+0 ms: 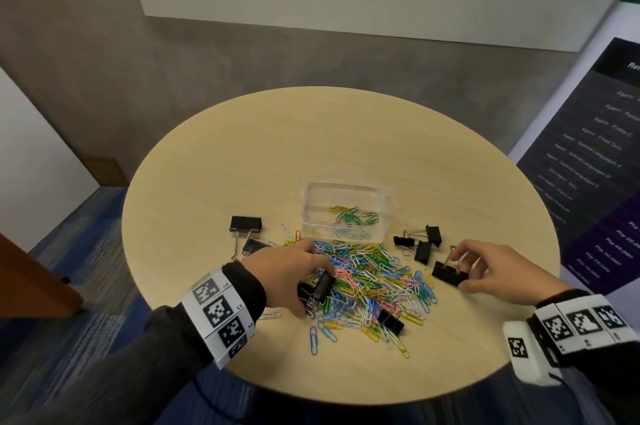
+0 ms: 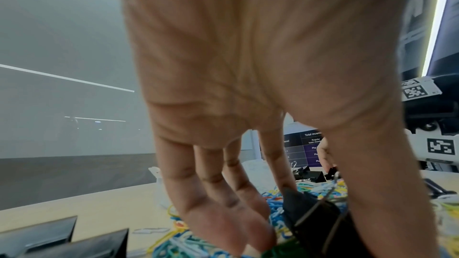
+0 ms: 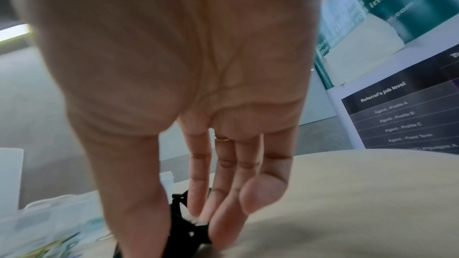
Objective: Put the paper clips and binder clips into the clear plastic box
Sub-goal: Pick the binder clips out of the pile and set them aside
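A clear plastic box (image 1: pixel 348 209) stands mid-table with a few coloured paper clips inside. In front of it spreads a heap of coloured paper clips (image 1: pixel 374 286). My left hand (image 1: pixel 291 272) reaches into the heap's left side and grips a black binder clip (image 1: pixel 320 286), also seen under the thumb as a black binder clip (image 2: pixel 320 221). My right hand (image 1: pixel 491 268) pinches another black binder clip (image 1: pixel 448 274) at the heap's right edge; the right wrist view shows this binder clip (image 3: pixel 185 229) between thumb and fingers.
More black binder clips lie loose: two left of the box (image 1: pixel 245 223), a cluster to its right (image 1: pixel 422 244), one in the heap's near side (image 1: pixel 391 320). The round wooden table (image 1: pixel 346 140) drops off to carpet; a dark banner (image 1: pixel 595 164) stands right.
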